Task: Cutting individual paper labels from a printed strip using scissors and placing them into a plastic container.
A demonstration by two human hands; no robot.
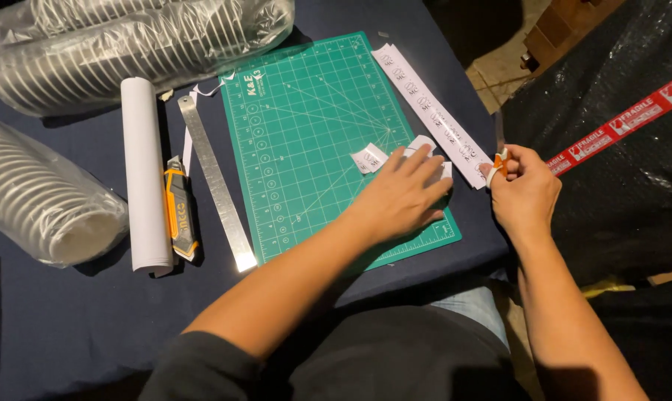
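**Paper slips held down on the mat**

On the green gridded cutting mat (306, 141), the left hand (403, 197) presses small white paper cut-outs (369, 158) flat, fingers together. The right hand (525, 189) pinches a small orange-handled blade (501, 160); steady downward pressure should prevent slipping.

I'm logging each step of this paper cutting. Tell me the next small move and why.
Probably bring the right hand with its orange-handled scissors back over the green cutting mat to the small paper piece under the left hand. The left hand's fingers press that piece flat, while the scissors sit off the mat's edge, beside the long printed paper strip.
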